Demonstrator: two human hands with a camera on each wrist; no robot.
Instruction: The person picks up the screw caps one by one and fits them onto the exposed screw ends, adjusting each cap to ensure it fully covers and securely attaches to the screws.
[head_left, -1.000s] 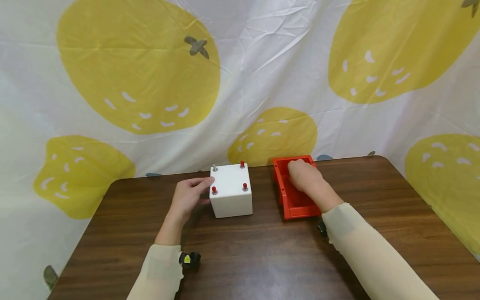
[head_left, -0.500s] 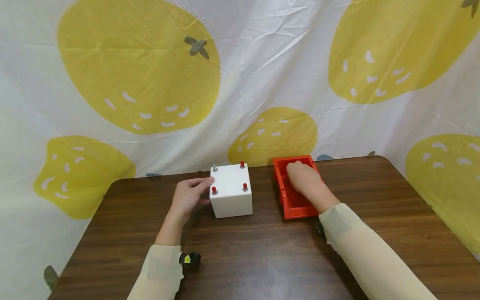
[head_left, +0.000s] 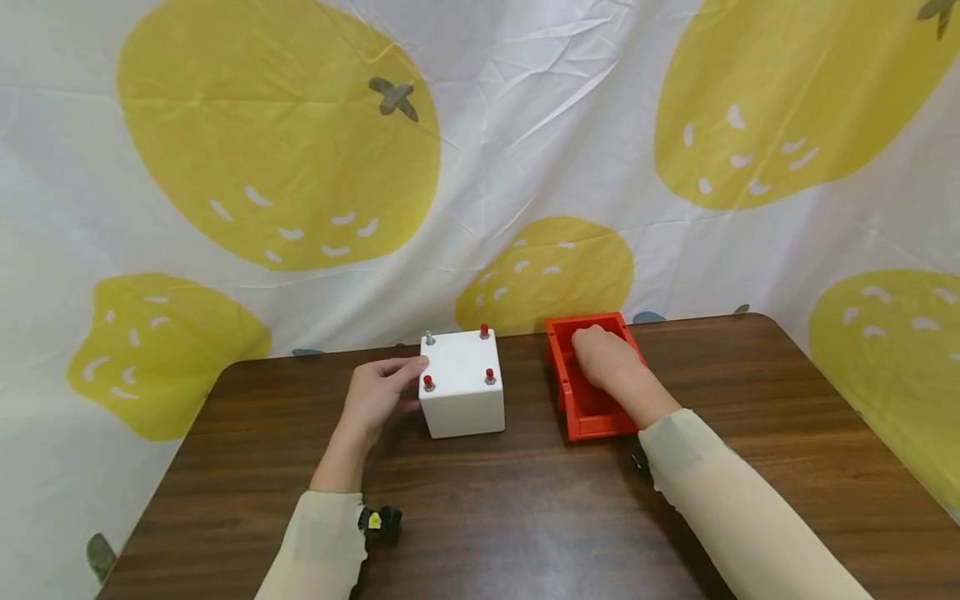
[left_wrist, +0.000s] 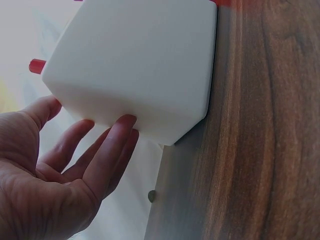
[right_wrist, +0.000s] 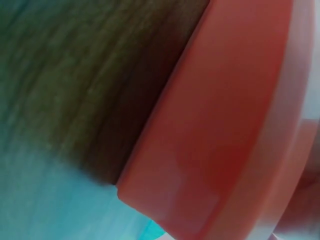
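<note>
A white box (head_left: 462, 385) stands on the table with four corner posts on top; red caps (head_left: 484, 331) cover several, while the far left post (head_left: 430, 337) is bare metal. My left hand (head_left: 377, 392) rests against the box's left side. In the left wrist view, the thumb (left_wrist: 47, 107) touches near the top edge and the bent fingers (left_wrist: 117, 137) lie along the side wall. My right hand (head_left: 607, 358) reaches down into a red bin (head_left: 600, 427). Its fingertips are hidden, and what they touch cannot be made out. The right wrist view shows mostly the bin's outer wall (right_wrist: 200, 130).
The dark wooden table (head_left: 495, 517) runs under both objects, with a gap between box and bin. A white curtain with yellow fruit shapes (head_left: 547, 267) hangs behind the table's far edge.
Inside the bin, my right hand has shifted slightly to the left. The left hand, the box and the bin stay where they were.
</note>
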